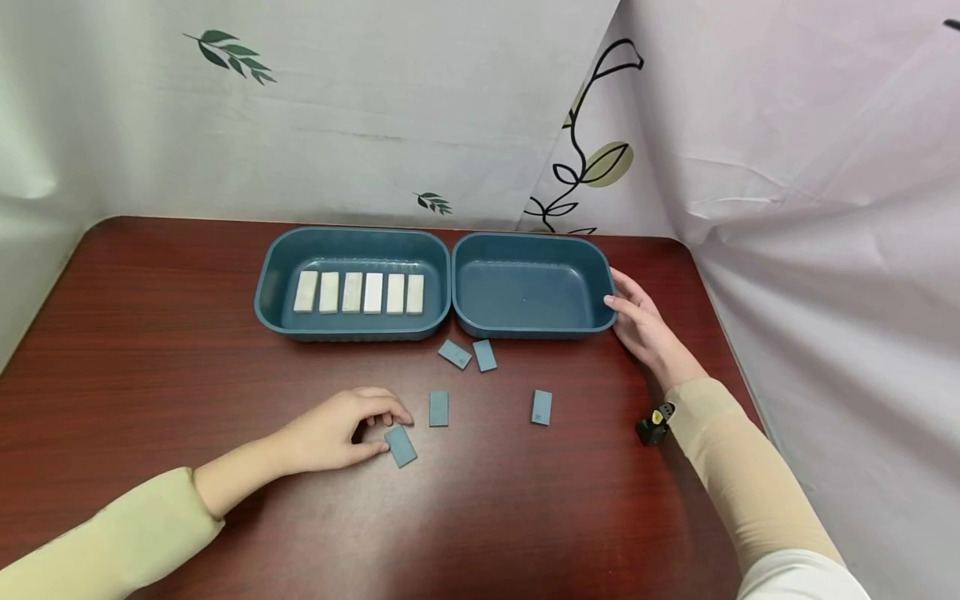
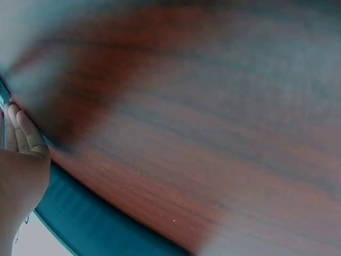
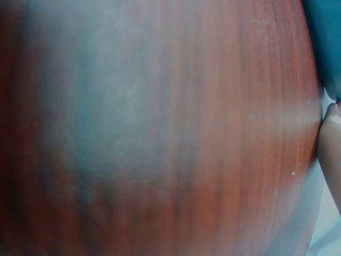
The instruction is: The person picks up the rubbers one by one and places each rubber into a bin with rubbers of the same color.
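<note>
My left hand is low over the table, with its thumb tip at the left edge of a small blue-grey rectangular tile. Its bent fingers arch above the tile's far edge, and a gap shows between thumb and fingers. At the right end of the right blue plastic bin, my right hand holds the rim, thumb over the edge and fingers along the outer wall. No tiles lie in that bin. Both wrist views show mostly blurred table, with parts of the left hand and right hand at the edges.
A matching left bin stands against it, with several white tiles in a row inside. More blue-grey tiles lie on the table: one beside the left hand, two by the bins, another farther right. A curtain hangs behind.
</note>
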Tool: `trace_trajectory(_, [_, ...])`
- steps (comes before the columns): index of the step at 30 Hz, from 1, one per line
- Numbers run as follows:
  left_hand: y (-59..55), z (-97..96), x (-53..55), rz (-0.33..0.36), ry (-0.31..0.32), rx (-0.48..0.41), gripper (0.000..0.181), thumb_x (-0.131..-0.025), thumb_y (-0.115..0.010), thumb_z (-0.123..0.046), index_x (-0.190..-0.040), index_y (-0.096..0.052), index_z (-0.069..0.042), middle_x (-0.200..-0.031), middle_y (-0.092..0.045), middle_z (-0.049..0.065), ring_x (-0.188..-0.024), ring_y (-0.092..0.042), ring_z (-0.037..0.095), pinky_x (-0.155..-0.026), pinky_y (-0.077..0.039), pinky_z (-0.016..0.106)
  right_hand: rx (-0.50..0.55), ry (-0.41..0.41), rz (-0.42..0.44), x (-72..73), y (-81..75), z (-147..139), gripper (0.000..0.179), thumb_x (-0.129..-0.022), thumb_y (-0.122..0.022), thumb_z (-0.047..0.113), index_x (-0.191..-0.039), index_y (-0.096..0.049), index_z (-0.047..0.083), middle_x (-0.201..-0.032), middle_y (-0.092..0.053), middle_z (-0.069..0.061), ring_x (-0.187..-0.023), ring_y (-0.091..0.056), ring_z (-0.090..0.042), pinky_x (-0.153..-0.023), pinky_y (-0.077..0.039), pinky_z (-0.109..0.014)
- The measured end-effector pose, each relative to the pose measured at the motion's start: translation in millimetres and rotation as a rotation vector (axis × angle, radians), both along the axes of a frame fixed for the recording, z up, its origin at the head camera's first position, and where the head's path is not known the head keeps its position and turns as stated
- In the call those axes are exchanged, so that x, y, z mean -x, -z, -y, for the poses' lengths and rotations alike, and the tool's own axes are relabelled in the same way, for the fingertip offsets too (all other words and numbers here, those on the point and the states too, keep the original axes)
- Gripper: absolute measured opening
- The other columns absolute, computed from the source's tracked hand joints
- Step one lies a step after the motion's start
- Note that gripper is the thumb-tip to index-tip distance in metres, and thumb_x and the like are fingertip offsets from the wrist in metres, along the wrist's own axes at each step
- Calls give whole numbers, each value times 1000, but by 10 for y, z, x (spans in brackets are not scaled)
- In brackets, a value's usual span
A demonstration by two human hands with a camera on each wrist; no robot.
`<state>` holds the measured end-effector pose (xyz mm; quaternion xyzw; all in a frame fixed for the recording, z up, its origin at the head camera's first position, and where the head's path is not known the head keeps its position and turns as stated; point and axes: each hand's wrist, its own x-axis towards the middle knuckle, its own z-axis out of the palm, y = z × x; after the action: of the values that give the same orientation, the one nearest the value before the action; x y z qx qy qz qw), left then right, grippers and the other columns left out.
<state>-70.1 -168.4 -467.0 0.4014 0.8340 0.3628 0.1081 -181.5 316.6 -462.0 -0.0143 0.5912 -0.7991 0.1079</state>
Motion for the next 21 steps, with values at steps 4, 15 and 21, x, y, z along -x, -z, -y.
trace_trajectory(4, [-36, -15, 15, -50, 33, 82, 36, -88, -85, -6, -119, -74, -21, -118, -72, -10, -106, -65, 9, -93, -58, 34, 7, 1, -4, -1, 5, -2, 48, -107, -45, -6, -149, -51, 17, -142, -60, 6, -125, -60, -9, -98, -53, -20])
trace_trajectory(15, [-165, -22, 84, -112, 137, 161, 31, -89, -87, -9, -117, -78, -16, -111, -68, -7, -104, -63, 11, -93, -58, 36, 1, 0, -9, -2, 11, -7, 48, -107, -45, -6, -148, -52, 17, -141, -61, 7, -124, -61, -9, -98, -53, -20])
trace_trajectory(21, [-153, -13, 112, -108, 145, 154, 29, -84, -91, -12, -109, -78, -20, -105, -65, -10, -95, -59, 6, -85, -57, 32, 4, 1, -9, 0, 13, -6, 48, -107, -45, -6, -148, -52, 18, -141, -61, 7, -125, -60, -9, -99, -53, -20])
